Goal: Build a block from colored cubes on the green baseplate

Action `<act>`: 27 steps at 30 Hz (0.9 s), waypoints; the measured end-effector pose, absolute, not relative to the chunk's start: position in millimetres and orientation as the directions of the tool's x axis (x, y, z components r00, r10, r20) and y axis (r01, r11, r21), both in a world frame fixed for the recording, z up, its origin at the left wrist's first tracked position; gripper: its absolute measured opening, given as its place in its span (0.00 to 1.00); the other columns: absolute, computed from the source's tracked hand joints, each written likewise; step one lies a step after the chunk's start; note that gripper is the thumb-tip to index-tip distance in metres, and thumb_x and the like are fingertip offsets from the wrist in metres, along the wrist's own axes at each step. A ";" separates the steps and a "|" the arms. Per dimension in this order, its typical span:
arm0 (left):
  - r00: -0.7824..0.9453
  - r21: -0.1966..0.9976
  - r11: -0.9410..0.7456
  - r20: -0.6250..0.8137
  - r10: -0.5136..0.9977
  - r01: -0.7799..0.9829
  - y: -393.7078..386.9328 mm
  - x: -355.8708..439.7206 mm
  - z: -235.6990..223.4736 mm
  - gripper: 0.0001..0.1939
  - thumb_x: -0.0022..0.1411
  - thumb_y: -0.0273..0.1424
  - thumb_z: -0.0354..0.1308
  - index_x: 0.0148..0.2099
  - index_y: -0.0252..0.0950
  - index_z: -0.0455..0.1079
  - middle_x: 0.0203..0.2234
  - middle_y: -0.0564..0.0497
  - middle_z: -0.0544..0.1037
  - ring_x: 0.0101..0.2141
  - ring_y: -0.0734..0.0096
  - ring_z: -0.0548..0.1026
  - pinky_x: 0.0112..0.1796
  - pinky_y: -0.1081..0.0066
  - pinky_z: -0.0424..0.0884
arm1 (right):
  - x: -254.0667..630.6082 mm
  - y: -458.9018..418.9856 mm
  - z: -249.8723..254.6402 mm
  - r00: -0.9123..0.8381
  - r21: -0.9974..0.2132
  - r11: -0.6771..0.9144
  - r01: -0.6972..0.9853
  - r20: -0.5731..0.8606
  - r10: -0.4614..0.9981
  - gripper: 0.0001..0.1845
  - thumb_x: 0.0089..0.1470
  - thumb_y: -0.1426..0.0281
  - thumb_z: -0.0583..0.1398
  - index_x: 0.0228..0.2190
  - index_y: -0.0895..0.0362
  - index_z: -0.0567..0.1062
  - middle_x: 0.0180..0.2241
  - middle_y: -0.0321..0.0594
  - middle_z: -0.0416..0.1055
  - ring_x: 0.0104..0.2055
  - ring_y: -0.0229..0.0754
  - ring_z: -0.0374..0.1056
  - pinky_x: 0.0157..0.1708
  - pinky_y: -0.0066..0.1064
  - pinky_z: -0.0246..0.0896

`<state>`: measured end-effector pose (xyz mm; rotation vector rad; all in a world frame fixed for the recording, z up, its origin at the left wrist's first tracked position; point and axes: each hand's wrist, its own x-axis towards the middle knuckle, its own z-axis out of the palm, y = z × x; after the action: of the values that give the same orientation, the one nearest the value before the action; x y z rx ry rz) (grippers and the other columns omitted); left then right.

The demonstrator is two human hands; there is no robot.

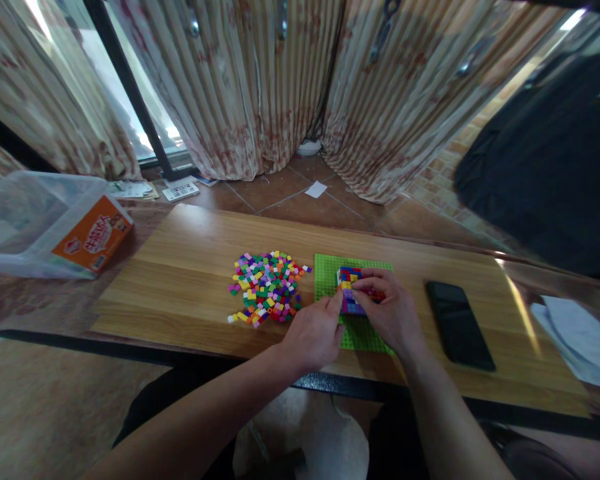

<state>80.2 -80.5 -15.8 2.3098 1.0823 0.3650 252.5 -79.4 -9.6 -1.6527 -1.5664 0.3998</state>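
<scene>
A block of small coloured toy bricks [351,275], with red, blue, yellow and purple on top, stands on a green studded baseplate [366,339]. My left hand [316,335] is closed at the block's left side, its thumb and forefinger against the bricks. Over the right part of the block, my right hand [391,312] has its fingertips pinched together at the top. Whatever lies between those fingertips is too small to make out. Left of the baseplate, a loose pile of small coloured bricks [267,287] is spread on the wooden board.
A black phone [460,325] lies right of the baseplate on the wooden board [180,287]. White papers [580,337] are at the far right. At the left stands a clear plastic bin [35,233] with an orange label. Patterned curtains [240,93] hang behind the table.
</scene>
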 end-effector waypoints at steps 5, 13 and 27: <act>0.643 0.558 -0.536 0.005 0.766 0.634 -81.6 81.8 -14.6 0.31 0.63 0.31 0.49 0.66 0.29 0.48 0.45 0.39 0.72 0.43 0.57 0.74 0.45 0.58 0.72 | 256.3 -78.9 -10.3 0.156 -0.725 0.094 0.683 0.270 0.950 0.07 0.50 0.63 0.62 0.29 0.53 0.78 0.44 0.42 0.70 0.47 0.47 0.68 0.49 0.47 0.63; 0.641 0.551 -0.543 0.019 0.767 0.633 -82.3 82.4 -17.4 0.32 0.63 0.31 0.49 0.67 0.30 0.45 0.45 0.39 0.72 0.42 0.57 0.74 0.43 0.58 0.73 | 255.7 -79.0 -11.3 0.157 -0.731 0.093 0.676 0.265 0.951 0.08 0.49 0.62 0.63 0.30 0.53 0.78 0.44 0.43 0.70 0.47 0.48 0.67 0.47 0.47 0.65; 0.665 0.531 -0.573 0.024 0.746 0.624 -83.5 84.8 -18.3 0.34 0.61 0.28 0.49 0.66 0.27 0.42 0.45 0.37 0.71 0.43 0.56 0.73 0.41 0.59 0.73 | 259.7 -76.8 -18.5 0.127 -0.704 0.107 0.702 0.272 0.954 0.09 0.49 0.62 0.62 0.31 0.52 0.78 0.44 0.43 0.70 0.47 0.48 0.68 0.47 0.48 0.65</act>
<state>84.8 -83.5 -18.3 2.3941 1.0635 0.3375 259.7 -76.8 -18.5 -1.6530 -1.6326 0.4229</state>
